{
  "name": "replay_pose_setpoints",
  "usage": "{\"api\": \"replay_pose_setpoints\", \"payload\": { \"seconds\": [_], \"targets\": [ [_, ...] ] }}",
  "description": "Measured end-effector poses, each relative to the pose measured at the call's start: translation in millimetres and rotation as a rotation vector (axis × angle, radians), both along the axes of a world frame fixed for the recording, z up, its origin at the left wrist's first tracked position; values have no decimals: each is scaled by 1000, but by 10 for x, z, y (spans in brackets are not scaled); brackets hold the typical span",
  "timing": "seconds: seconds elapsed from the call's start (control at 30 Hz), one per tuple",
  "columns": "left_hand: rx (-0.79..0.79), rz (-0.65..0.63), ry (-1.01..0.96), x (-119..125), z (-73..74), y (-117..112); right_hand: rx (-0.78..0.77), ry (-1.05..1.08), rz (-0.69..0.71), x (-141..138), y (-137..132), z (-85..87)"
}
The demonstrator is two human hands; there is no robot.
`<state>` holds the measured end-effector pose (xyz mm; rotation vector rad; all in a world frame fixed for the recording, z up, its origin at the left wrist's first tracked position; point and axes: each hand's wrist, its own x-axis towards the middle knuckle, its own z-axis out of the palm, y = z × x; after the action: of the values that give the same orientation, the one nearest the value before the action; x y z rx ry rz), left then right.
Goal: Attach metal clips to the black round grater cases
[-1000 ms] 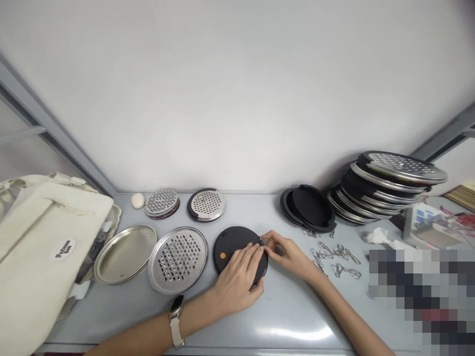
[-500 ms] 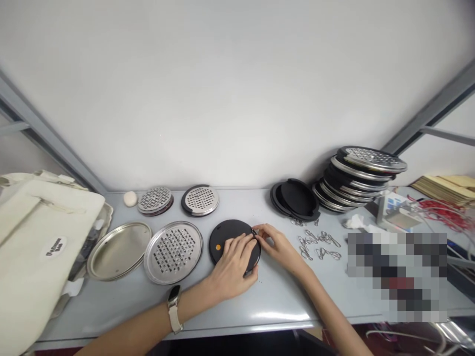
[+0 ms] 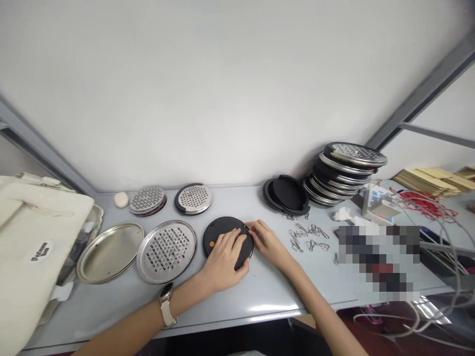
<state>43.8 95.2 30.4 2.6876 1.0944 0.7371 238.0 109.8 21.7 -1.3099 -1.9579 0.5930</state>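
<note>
A black round plastic case point(image 3: 221, 228) with an orange dot lies flat on the grey table. My left hand point(image 3: 226, 259) rests across its top, fingers over the surface and thumb at the near right edge, gripping it. At the case's upper right rim, my right hand point(image 3: 265, 241) is closed in a pinch on a small metal clip point(image 3: 247, 228); the fingers partly hide it. Several loose metal clips point(image 3: 309, 231) lie to the right. On the left are a round metal grater plate point(image 3: 166, 252) and a plain round metal plate point(image 3: 110, 252).
Black round trays point(image 3: 291, 195) and a tall stack of round graters point(image 3: 343, 173) stand by the wall. Smaller graters point(image 3: 193, 198) and a whitish round object point(image 3: 121, 200) are at the back left. A cream bag point(image 3: 40, 217) occupies the left end; red cords point(image 3: 426, 202) lie right.
The view has shifted slightly, so things sit a little further left. Both hands stay at the black case; the right fingers have moved slightly at its rim, where the metal clip shows more.
</note>
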Motion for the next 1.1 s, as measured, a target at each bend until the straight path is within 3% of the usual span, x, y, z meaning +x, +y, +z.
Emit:
{"api": "replay_pose_setpoints", "payload": {
  "seconds": [0.33,0.6,1.1],
  "targets": [
    [-55,-37,4,-30,33,25,4,-11,5,13,-7,5],
    [0,-1,38,-14,-28,43,-55,-38,-12,24,-28,22],
    [-47,-102,29,-35,8,57,-114,-136,-61,16,-162,34]
  ]
}}
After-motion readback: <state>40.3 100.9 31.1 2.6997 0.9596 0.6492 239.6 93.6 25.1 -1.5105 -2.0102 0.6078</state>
